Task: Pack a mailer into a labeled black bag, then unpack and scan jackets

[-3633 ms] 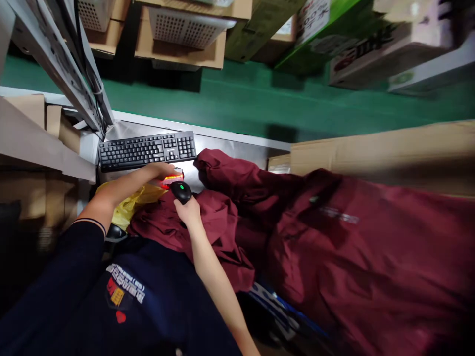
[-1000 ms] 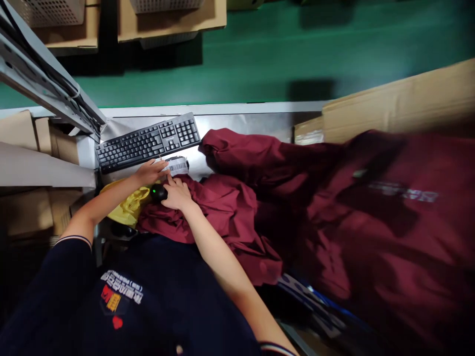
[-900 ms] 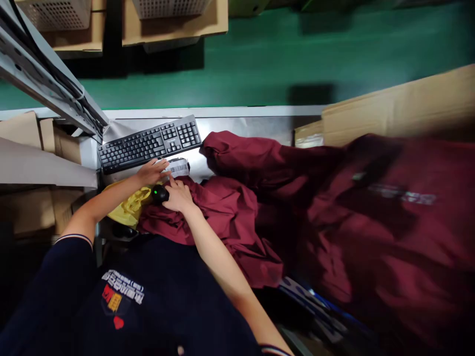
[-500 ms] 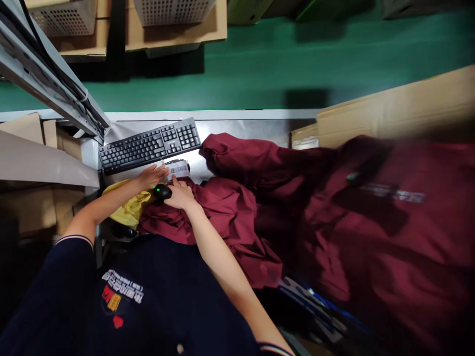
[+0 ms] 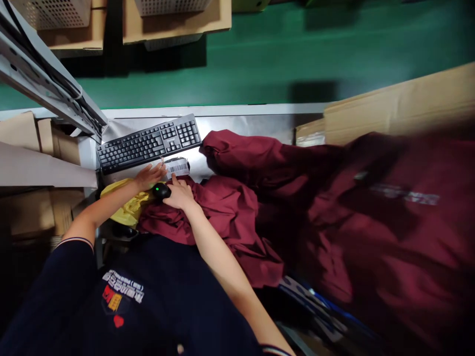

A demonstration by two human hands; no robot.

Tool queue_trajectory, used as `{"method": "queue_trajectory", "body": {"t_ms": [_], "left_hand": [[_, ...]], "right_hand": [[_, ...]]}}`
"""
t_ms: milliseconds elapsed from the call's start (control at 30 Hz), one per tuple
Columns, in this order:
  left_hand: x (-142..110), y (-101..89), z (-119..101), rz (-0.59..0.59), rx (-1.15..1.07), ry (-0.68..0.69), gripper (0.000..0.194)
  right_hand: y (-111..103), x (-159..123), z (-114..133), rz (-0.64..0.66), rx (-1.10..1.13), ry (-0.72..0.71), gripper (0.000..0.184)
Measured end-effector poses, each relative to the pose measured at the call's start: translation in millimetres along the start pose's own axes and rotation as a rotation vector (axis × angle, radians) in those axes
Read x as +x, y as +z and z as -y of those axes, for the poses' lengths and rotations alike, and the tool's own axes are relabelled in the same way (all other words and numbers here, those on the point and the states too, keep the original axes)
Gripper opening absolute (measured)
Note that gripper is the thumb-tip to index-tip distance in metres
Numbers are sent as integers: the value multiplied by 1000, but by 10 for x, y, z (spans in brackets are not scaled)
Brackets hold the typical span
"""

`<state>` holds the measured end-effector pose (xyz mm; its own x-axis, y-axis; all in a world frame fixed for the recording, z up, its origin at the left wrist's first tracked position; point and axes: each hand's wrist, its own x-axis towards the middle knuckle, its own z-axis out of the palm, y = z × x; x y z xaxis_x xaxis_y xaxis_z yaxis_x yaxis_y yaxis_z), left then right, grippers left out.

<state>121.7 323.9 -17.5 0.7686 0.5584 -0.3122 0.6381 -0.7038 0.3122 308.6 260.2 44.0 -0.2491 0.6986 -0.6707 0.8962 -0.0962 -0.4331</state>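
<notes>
My right hand (image 5: 180, 194) is closed on a black barcode scanner (image 5: 161, 191) with a green light on top. Its index finger points up to the lower edge of a white barcode label (image 5: 178, 168). On the label's left side is my left hand (image 5: 150, 177), palm down with fingers stretched towards the label's edge; whether they touch it I cannot make out. Beneath the hands lies a bunched dark red garment (image 5: 230, 202), spreading far to the right. A yellow plastic bag (image 5: 128, 210) is under my left forearm.
A black keyboard (image 5: 148, 143) lies just beyond the hands on the metal table (image 5: 245, 126). A grey metal post (image 5: 55, 74) with cables rises at the left. Cardboard (image 5: 401, 96) stands at the back right. Boxes with white baskets (image 5: 170, 6) sit beyond the green floor (image 5: 260, 64).
The view has shifted slightly. Both hands, the scanner and the label keep nearly the same places relative to each other.
</notes>
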Motion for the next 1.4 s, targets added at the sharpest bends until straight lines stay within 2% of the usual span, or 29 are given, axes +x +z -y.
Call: {"method": "queue_trajectory", "body": {"t_ms": [200, 300, 533, 733, 867, 933, 1000, 1067, 1133, 1233, 1333, 1400], "left_hand": [[118, -36, 114, 105, 4, 172, 51], [179, -66, 158, 107, 52, 204, 52], [202, -56, 149, -47, 86, 154, 48], [152, -19, 59, -48, 106, -10, 46], [172, -14, 66, -14, 79, 23, 49], [193, -37, 79, 33, 70, 78, 50], [220, -65, 61, 65, 71, 100, 51], [262, -87, -8, 64, 73, 89, 51], [323, -103, -124, 38, 68, 65, 53], [443, -124, -320, 14, 49, 6, 56], [549, -154, -450, 49, 40, -52, 58], [603, -179, -487, 78, 39, -42, 57]], "right_hand": [[-10, 6, 3, -8, -21, -16, 52], [-14, 10, 2, -9, -28, -19, 50], [-7, 4, -1, -14, -7, -16, 52], [1, 21, -30, -5, 32, -15, 54], [7, 6, -129, 4, 100, -63, 55], [19, -22, -210, -39, 195, -102, 60], [36, -60, -305, -156, 357, -105, 65], [57, -99, -404, -277, 526, -33, 63], [81, -136, -492, -337, 634, 67, 57], [129, -189, -569, -369, 700, 141, 53], [175, -253, -557, -417, 731, 128, 52], [187, -303, -519, -461, 741, 113, 51]]}}
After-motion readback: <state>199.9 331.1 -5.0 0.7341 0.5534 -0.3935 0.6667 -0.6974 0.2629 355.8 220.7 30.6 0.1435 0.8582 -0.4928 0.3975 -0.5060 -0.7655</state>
